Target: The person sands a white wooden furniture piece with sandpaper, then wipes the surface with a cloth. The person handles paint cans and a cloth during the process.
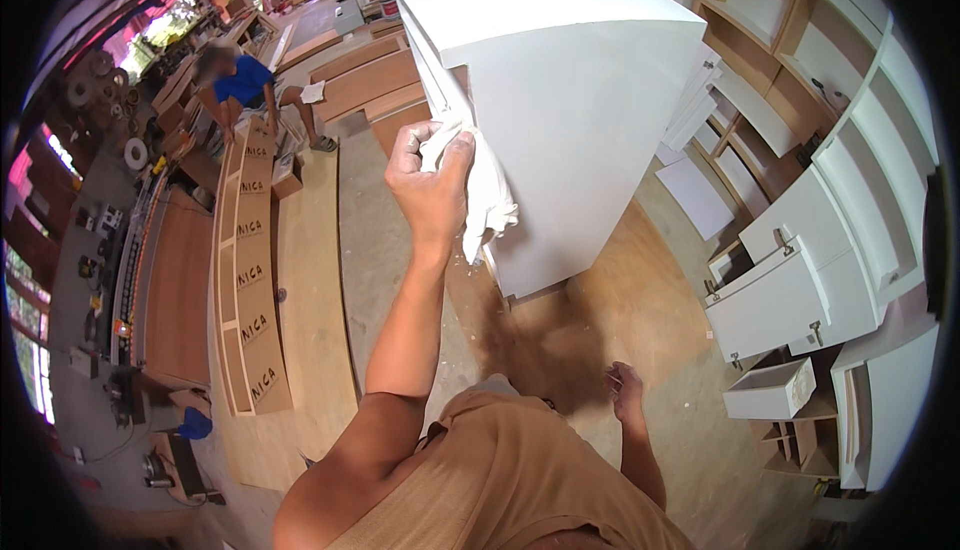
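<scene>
My left hand (428, 170) grips a crumpled white cloth (486, 195) against the left front edge of a white cabinet (570, 140). The cloth hangs down along that edge, over part of it. The cabinet stands upright on a plywood board (640, 325), with a pale top and a plain side facing me. My right hand (625, 388) hangs low at my side above the board, its fingers loosely bent and apart, with nothing seen in it.
A person in blue (240, 85) bends by long stacked boards and a lettered wooden frame (250, 270) at left. Tools (100, 260) line the far left. White cabinet units (780, 290) and wooden shelving (750, 10) fill the right. More planks (360, 85) lie behind.
</scene>
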A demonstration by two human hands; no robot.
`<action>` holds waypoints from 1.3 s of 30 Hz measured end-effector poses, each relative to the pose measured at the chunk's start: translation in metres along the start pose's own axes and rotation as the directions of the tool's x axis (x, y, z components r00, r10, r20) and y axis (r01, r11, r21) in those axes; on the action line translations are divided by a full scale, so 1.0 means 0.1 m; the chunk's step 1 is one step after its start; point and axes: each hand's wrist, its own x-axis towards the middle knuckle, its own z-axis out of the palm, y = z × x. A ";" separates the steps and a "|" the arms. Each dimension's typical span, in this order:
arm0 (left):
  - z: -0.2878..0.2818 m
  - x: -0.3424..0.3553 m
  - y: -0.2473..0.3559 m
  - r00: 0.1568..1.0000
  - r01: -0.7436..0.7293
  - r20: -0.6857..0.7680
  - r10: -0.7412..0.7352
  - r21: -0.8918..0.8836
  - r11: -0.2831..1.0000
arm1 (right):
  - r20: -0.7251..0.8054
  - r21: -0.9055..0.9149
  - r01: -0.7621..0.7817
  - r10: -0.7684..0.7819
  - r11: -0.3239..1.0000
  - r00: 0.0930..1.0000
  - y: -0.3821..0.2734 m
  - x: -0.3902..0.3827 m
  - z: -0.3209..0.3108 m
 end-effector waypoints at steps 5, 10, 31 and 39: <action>0.20 0.23 0.26 0.896 -0.430 -0.023 0.443 0.199 0.880 | 0.053 -0.008 -0.030 0.030 1.000 0.998 0.12 0.21 0.29; 0.19 0.19 0.03 0.885 -0.451 0.108 0.453 0.437 0.778 | 0.153 -0.015 -0.094 0.095 0.996 0.984 -0.06 0.32 0.56; 0.55 0.21 0.35 0.891 -0.350 -0.066 0.448 0.528 0.774 | 0.245 -0.454 -0.159 0.294 0.877 0.924 -0.76 1.71 -0.62; 0.37 0.03 0.32 0.969 -0.213 0.028 0.243 0.590 0.779 | 0.034 -0.644 -0.249 0.352 0.724 0.936 -0.41 1.67 -1.19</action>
